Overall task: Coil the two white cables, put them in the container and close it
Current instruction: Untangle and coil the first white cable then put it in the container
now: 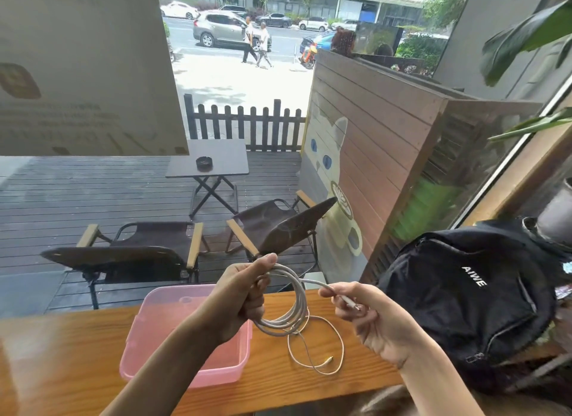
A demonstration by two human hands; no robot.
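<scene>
Holding the coil [289,304] mid-frame, our left hand [244,295] clamps its loops; our right hand [365,316] pinches the plug end. It seems light, springy; grip all loops together.

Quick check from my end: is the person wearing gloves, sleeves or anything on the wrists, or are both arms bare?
Both are bare. The left hand and right hand have no gloves, and no rings show on the fingers. Both forearms are uncovered as far as the frame's lower edge: no sleeves, watch or bands in view.
</scene>
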